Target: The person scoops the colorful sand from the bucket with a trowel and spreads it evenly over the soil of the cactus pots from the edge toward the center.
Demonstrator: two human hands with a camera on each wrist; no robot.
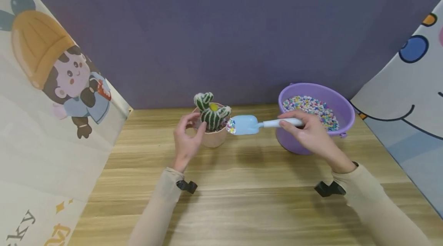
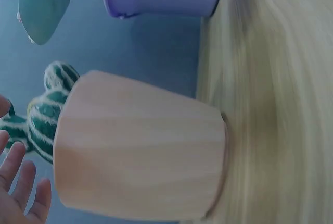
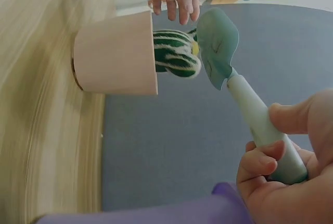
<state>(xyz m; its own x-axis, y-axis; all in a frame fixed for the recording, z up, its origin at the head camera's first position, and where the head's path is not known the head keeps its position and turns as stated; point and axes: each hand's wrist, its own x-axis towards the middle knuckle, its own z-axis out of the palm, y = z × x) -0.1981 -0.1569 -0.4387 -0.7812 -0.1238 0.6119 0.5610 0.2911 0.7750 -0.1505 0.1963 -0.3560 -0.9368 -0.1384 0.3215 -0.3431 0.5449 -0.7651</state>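
My right hand (image 1: 309,132) grips the white handle of a light blue trowel (image 1: 246,124), held level above the table. Small multicoloured beads (image 1: 231,126) lie at the trowel's tip, close to the right side of a plant pot. The pale pink pot (image 2: 140,148) stands upright and holds a green-and-white striped cactus (image 1: 212,117) with a yellow spot. Beside the cactus, above the pot's left rim, is my left hand (image 1: 188,138); its fingers (image 3: 170,5) are spread and relaxed, holding nothing. Whether they touch the cactus I cannot tell.
A purple bucket (image 1: 288,142) filled with multicoloured beads (image 1: 311,109) stands behind my right hand. A dark blue-grey wall (image 1: 221,38) rises behind the wooden table (image 1: 242,200). Printed cartoon panels border both sides.
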